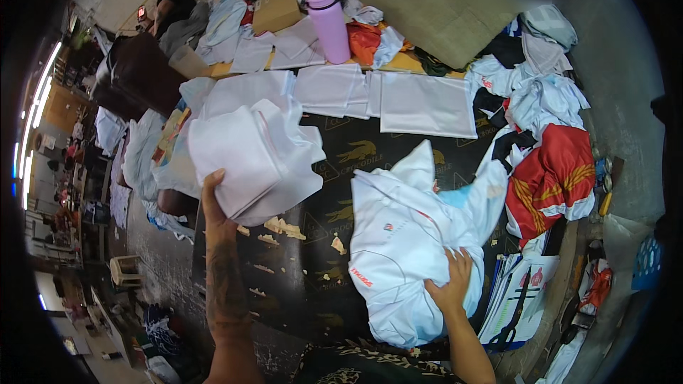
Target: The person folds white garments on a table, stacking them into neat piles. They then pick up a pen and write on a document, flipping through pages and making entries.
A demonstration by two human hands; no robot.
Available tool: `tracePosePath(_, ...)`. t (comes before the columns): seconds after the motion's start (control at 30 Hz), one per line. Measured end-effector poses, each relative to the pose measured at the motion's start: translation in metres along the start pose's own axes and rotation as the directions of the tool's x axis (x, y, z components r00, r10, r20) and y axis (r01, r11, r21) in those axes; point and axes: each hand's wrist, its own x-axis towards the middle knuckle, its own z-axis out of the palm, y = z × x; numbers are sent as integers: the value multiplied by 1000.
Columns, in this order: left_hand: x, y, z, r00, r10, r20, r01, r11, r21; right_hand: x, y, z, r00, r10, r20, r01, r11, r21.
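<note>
My left hand (214, 200) grips the lower left edge of a stack of white sheets (240, 157), which look like cloth or paper. The thumb lies on top; the fingers are hidden underneath. At the right, my right hand (452, 280) grasps a bunched white garment (400, 245) with small printed marks and red lettering. Its fingertips press into the folds. Both the sheets and the garment are over a black table top (315, 245) printed with gold crocodile figures. Torn pale scraps (285, 228) lie scattered between my hands.
More white sheets (427, 104) lie along the table's far side, before a pink bottle (328, 26). Red and white garments (555, 181) are heaped at the right. Black scissors (515, 314) rest on printed papers (539, 288). Another person (176, 8) is at the far left.
</note>
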Motion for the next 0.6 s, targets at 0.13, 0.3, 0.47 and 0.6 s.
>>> tracePosePath(0.13,12,-41,-46,990,-143,2,135,933,334,-23,5,-13,998,64,-16,-64,998,-1)
tracePosePath(0.3,25,-131,-80,903,399,161,-66,-240,968,-28,19,-6,999,49,-1,-49,999,-11)
tracePosePath(0.47,40,-139,18,989,129,78,-47,-225,973,-33,27,-2,996,64,55,-64,998,-5)
tracePosePath(0.6,94,-206,220,847,235,477,-527,261,809,-39,30,-4,989,64,133,-59,997,-39)
